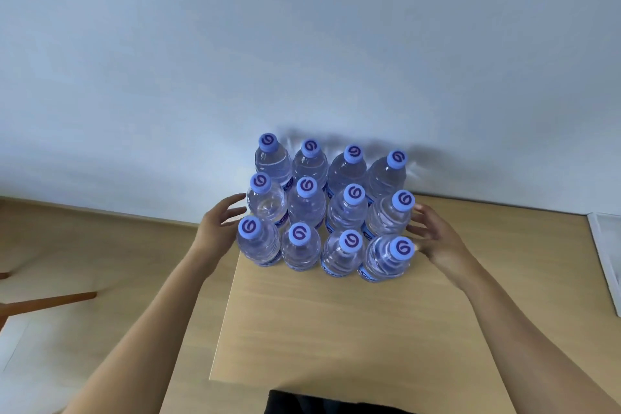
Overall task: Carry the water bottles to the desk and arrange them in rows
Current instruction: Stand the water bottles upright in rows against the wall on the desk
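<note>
The left hand (pixel 220 223) is reaching in from the lower left on a bare forearm, its fingers spread and loosely curved, lying just beside the left flank of the clear plastic water bottles with light-blue screw caps (pixel 327 208); whether the fingertips are touching the plastic cannot be told. The right hand (pixel 433 239) is reaching in from the lower right, also on a bare forearm, palm facing the group and fingers spread apart and relaxed, lying just beside the two nearest bottles on the right; contact is likewise unclear. Neither hand is gripping anything. The bottles are standing upright in three rows of four, packed close together, at the far left corner of the pale wood-grain desk (pixel 336 329), with the back row standing against the plain white wall (pixel 302 44). A white flat object (pixel 605 255) is lying at the desk's right edge, cut off by the frame. To the left of the desk, light wood-look flooring (pixel 84 245) is showing, with brown wooden legs (pixel 50 301) of some piece of furniture crossing it. A dark garment (pixel 302 403) is showing at the bottom edge.
</note>
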Motion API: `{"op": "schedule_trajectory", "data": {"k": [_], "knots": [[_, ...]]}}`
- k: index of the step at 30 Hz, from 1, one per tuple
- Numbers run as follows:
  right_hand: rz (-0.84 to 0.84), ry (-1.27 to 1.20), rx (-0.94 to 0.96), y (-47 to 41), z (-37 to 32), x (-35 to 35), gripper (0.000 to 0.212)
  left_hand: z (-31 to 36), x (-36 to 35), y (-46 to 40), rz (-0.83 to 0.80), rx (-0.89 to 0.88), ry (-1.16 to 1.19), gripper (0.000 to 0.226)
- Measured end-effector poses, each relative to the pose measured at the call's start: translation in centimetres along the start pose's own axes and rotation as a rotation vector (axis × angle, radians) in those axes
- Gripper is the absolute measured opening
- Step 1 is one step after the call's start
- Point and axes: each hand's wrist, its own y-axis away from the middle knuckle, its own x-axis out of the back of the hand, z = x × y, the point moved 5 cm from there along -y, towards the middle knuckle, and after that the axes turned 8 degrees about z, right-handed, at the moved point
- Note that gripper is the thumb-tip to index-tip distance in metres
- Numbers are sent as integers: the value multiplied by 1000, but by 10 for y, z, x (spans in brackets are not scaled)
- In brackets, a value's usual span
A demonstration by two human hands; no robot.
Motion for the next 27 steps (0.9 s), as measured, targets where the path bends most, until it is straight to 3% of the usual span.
{"op": "schedule_trajectory", "data": {"k": [9, 23, 27], "knots": [[-129, -29, -41, -13, -13, -4, 71, 10, -8, -13, -309, -6, 40, 67], [-141, -34, -58, -16, -15, -8, 65, 8, -9, -17, -343, 36, 55, 64], [-141, -19, -82, -17, -15, -3, 57, 10, -5, -26, -280, 112, 53, 49]]}}
